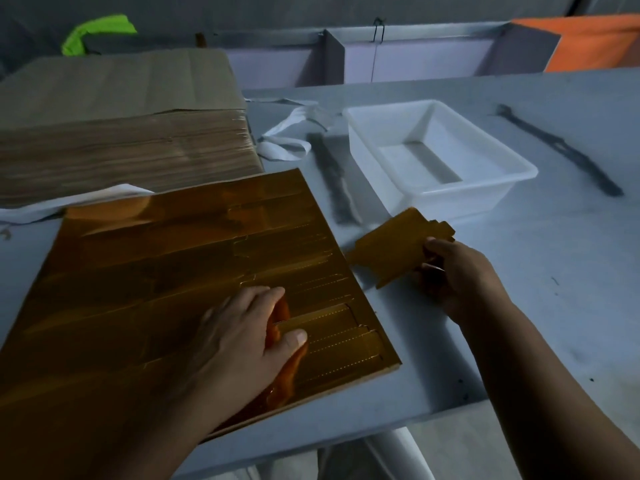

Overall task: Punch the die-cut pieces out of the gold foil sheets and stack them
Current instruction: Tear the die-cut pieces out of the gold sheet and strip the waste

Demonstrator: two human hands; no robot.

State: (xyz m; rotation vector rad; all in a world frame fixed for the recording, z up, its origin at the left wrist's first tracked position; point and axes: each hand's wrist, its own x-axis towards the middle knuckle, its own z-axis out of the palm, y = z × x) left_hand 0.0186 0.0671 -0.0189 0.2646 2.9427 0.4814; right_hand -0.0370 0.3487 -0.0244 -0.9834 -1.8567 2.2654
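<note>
A stack of gold foil sheets (166,265) with die-cut outlines lies on the grey table in front of me. My left hand (242,334) presses on the top sheet near its right edge, fingers and thumb spread at a partly lifted die-cut piece (332,327). To the right of the sheets, my right hand (457,275) grips a small stack of punched-out gold pieces (394,247), held just above the table.
A white plastic bin (512,174) stands behind my right hand. A tall pile of brown-wrapped sheets (121,150) sits at the back left. White strapping (287,147) and dark marks lie on the grey table (554,271). The table's front edge runs close below the sheets.
</note>
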